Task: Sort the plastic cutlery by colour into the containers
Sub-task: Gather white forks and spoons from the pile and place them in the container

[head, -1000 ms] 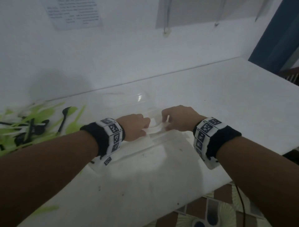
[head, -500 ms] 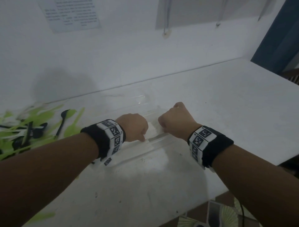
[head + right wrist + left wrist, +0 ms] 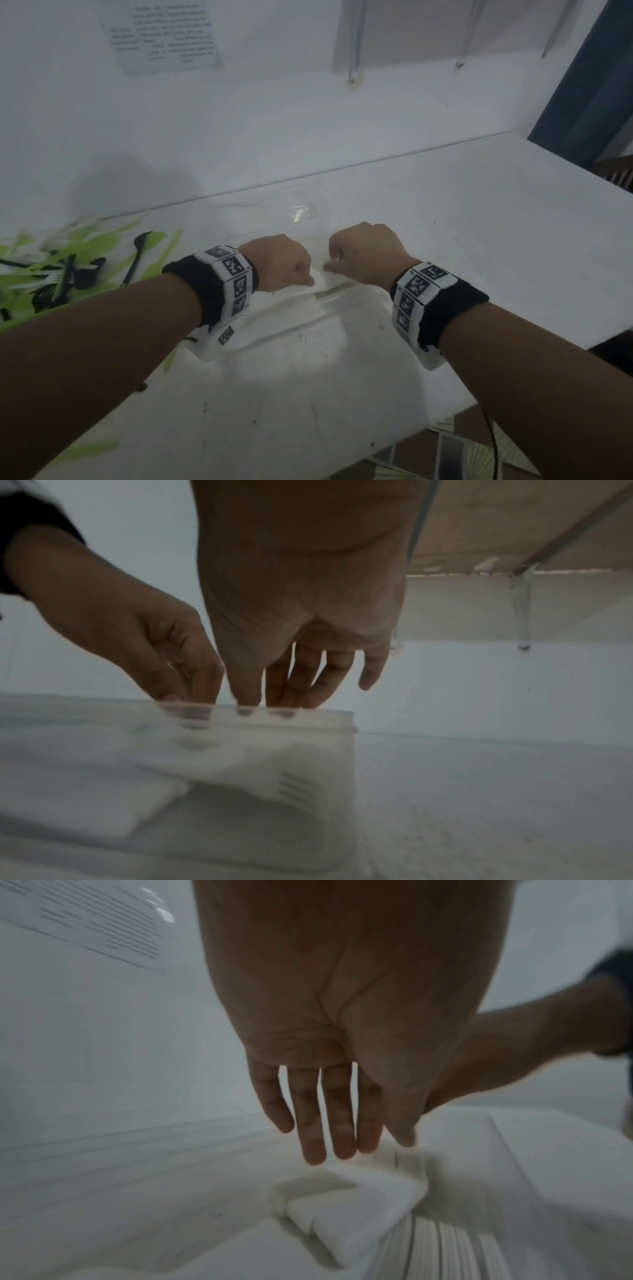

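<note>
1. The container (image 3: 301,219) was clear, glossy plastic with a smooth wall.
2. The table (image 3: 462,219) had a white, matt top, scuffed with dark specks near its front edge.
3. The cutlery pile (image 3: 51,270) was smooth plastic in lime green, black and white.
4. The wrist bands (image 3: 222,284) were black cloth bearing stiff white printed tags.
5. The wall sheet (image 3: 164,34) looked like printed paper.

Clear plastic container (image 3: 294,219) under both hands, white cutlery (image 3: 260,775) inside. Green, black, white cutlery pile (image 3: 61,267) left of left hand.
</note>
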A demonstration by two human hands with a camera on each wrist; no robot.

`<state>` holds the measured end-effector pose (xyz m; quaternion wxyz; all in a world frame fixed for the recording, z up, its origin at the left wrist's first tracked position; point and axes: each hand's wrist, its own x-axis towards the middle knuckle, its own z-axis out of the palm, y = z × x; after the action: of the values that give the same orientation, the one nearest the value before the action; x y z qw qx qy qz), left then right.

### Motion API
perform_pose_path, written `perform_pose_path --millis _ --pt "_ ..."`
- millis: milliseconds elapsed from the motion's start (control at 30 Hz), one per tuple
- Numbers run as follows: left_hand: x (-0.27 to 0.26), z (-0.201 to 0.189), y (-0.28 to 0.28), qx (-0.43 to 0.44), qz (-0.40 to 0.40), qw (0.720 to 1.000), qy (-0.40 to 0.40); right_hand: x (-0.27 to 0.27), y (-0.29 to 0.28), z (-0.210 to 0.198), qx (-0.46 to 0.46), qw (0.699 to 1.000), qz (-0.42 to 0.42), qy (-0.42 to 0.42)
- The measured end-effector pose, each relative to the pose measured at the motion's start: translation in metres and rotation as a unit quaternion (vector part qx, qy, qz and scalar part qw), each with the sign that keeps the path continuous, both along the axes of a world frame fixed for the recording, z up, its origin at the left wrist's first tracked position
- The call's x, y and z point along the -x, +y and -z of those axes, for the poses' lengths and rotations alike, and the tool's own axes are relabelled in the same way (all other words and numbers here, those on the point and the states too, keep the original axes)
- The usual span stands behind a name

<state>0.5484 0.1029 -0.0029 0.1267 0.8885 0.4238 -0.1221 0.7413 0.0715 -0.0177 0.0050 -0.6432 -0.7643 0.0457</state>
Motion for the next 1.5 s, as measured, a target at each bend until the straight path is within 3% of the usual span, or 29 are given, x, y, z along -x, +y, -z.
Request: perform_pose_path --millis 133,267,333,467,600,1067,1300,1500 --pt "0.041 -0.023 0.002 -0.07 -0.058 0.991 -0.102 0.023 0.009 -0.009 -0.044 0.974 0.037 0.217" --pt "0.112 -0.048 0.0 -0.114 -0.19 0.968 -0.116 0.072 0.021 -0.032 0.015 0.921 0.02 0.388" --pt "0.154 -0.055 -0.009 -0.111 -0.264 0.948 -0.143 0.103 0.026 -0.04 0.064 0.904 -0.008 0.423" --pt "0.236 -0.06 -0.036 -0.061 -0.344 0.933 -0.084 0.179 0.032 -0.045 0.142 0.898 -0.084 0.408" --pt "0.312 -0.059 -0.072 -0.02 -0.404 0.914 -0.042 0.262 0.028 -0.046 0.157 0.918 -0.147 0.333" --pt "0.548 -0.029 -0.164 -0.009 -0.497 0.866 -0.058 0.509 -0.014 -0.019 0.194 0.932 -0.237 0.192" --pt "0.624 -0.01 -0.174 -0.001 -0.511 0.856 -0.075 0.583 -0.016 0.009 0.176 0.942 -0.218 0.185" --pt "0.654 0.004 -0.166 -0.008 -0.513 0.854 -0.087 0.629 0.008 0.017 0.132 0.944 -0.24 0.183"
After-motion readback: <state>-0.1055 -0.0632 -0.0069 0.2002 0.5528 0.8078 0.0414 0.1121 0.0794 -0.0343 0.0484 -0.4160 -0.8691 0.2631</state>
